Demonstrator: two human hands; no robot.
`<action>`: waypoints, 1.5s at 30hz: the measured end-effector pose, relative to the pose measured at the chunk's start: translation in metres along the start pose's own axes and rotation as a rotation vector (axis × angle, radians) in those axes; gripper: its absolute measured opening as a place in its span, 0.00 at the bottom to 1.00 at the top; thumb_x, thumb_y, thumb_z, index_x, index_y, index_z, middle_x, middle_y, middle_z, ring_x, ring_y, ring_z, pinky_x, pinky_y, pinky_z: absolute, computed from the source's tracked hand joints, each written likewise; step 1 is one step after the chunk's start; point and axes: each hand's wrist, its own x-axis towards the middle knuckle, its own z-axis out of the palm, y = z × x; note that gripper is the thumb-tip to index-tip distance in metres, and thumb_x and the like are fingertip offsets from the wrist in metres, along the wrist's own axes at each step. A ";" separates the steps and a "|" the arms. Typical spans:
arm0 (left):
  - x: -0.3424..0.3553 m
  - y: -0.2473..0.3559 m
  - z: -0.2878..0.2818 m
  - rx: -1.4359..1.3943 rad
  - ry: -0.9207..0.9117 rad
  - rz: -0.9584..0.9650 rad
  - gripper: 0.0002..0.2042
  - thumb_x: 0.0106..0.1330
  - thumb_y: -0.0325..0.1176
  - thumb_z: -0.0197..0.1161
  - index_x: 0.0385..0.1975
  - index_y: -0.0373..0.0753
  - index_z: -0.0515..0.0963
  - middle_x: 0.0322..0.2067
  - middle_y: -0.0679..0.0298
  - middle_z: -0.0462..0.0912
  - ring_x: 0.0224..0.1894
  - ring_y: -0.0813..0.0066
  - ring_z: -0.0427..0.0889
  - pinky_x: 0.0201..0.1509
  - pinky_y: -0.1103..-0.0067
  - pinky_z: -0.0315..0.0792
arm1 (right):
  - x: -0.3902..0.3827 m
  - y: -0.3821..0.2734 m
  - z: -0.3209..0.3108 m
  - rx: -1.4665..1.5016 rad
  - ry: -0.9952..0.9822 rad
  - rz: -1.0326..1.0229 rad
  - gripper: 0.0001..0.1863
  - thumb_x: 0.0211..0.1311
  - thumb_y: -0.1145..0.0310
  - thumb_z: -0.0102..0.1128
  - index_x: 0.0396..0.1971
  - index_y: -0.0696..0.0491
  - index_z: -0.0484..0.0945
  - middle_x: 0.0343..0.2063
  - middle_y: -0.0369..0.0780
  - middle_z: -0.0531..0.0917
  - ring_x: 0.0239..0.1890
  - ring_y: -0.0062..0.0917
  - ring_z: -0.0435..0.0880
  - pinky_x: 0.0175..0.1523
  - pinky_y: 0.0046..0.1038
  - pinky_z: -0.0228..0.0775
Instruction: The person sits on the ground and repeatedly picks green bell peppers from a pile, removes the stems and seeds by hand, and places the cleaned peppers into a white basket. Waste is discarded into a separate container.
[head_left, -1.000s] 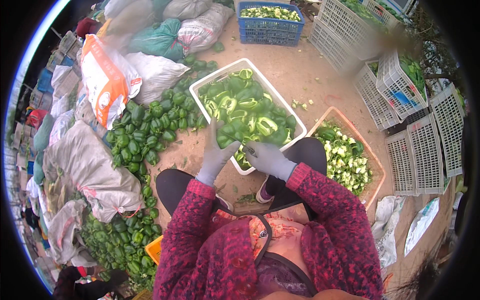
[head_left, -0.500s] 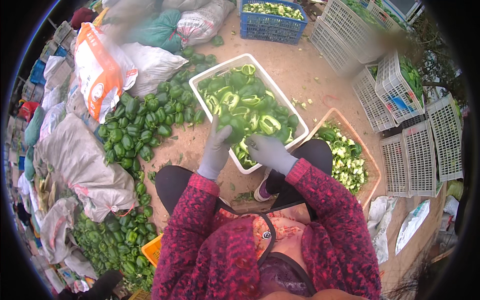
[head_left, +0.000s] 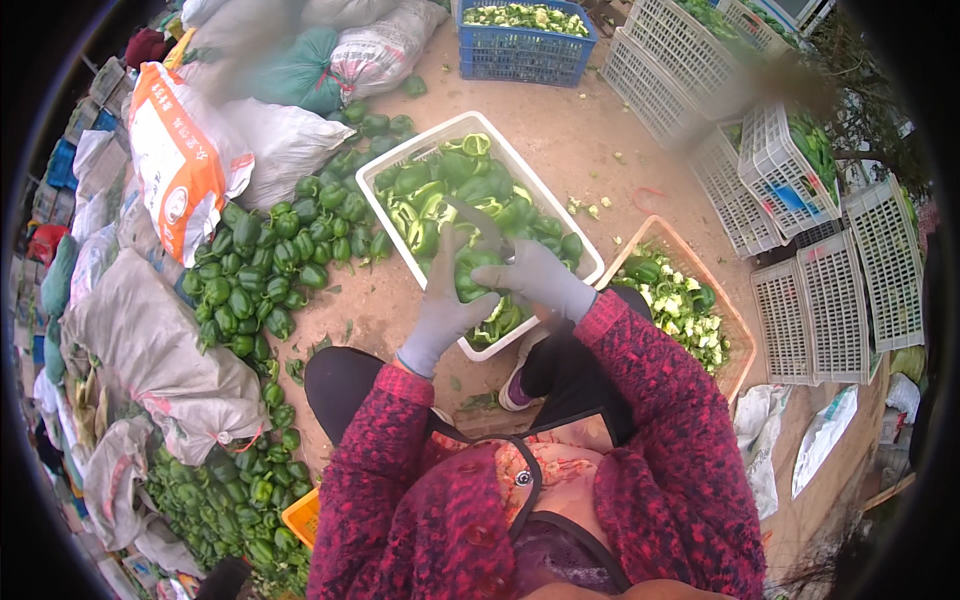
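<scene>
Both my hands wear pale grey gloves and meet over the near side of a white plastic crate. A green bell pepper is between them. My left hand grips it from the left, thumb across its near side. My right hand reaches in from the right, its bent fingers pressed on the pepper. A blurred grey shape shows above the pepper; I cannot tell whether it is a finger or a blade. Cut green pepper pieces, several with pale insides showing, fill the crate.
An orange crate of pale pepper cores stands by my right knee. Whole peppers lie heaped at left beside sacks. A blue crate stands at the back, stacked grey crates at right. A yellow crate is near my left side.
My right hand has moved up and closed in on the pepper, its fingers now on it. The left hand has turned and shifted slightly nearer to me. The whole view has shifted slightly.
</scene>
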 end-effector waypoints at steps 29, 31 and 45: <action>0.019 -0.031 0.031 -1.160 0.014 -0.475 0.40 0.80 0.66 0.30 0.67 0.33 0.68 0.53 0.55 0.82 0.46 0.67 0.86 0.50 0.73 0.83 | 0.023 0.007 -0.020 -0.252 -0.140 -0.041 0.33 0.62 0.55 0.72 0.62 0.58 0.77 0.45 0.39 0.86 0.44 0.23 0.84 0.49 0.27 0.76; 0.011 -0.031 0.019 -0.777 -0.050 -0.501 0.40 0.78 0.68 0.38 0.61 0.31 0.73 0.49 0.55 0.83 0.45 0.67 0.85 0.52 0.72 0.79 | 0.020 0.010 -0.018 -0.238 0.054 0.000 0.32 0.59 0.51 0.74 0.57 0.58 0.80 0.43 0.39 0.87 0.43 0.24 0.84 0.48 0.28 0.76; -0.015 -0.040 0.046 -0.537 0.028 -0.370 0.32 0.73 0.67 0.55 0.36 0.36 0.77 0.21 0.68 0.75 0.22 0.81 0.74 0.32 0.80 0.73 | 0.020 0.030 -0.020 0.370 -0.016 0.104 0.18 0.68 0.58 0.68 0.47 0.55 0.81 0.35 0.32 0.82 0.28 0.13 0.77 0.32 0.19 0.68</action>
